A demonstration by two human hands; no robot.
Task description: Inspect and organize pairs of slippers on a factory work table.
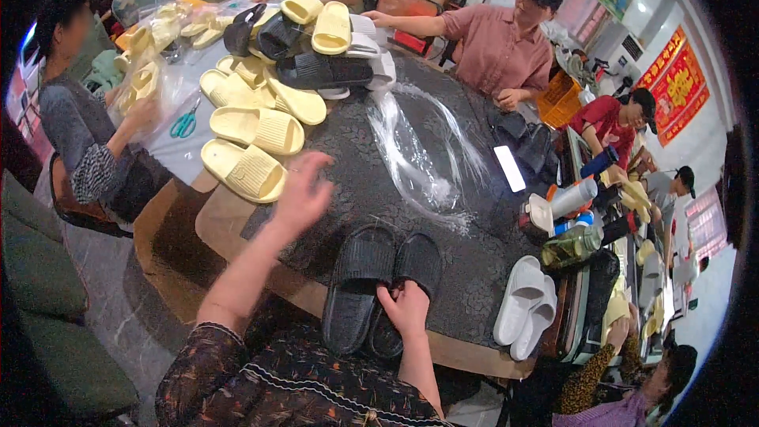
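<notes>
Directly before me, at the table's near edge, a pair of black slide slippers (354,285) lies side by side, toes pointing away. My right hand (406,308) pinches the strap of the right black slipper (419,259). Its thumb and fingers are closed there, and part of that slipper is hidden by the hand. Up and to the left, my left hand (303,190) is held with fingers apart and nothing in it. It hovers beside the nearest pale yellow slipper (243,168). Beyond that sit more yellow slippers (257,128), piled toward the far side with black slippers (324,71) and white ones.
Clear plastic strips (419,158) lie mid-table. White slippers (523,308) rest at the right edge, below bottles (571,198) and a phone (509,168). Scissors (183,123) lie at the left. Co-workers (506,51) sit around; one at left handles bagged yellow slippers (142,87).
</notes>
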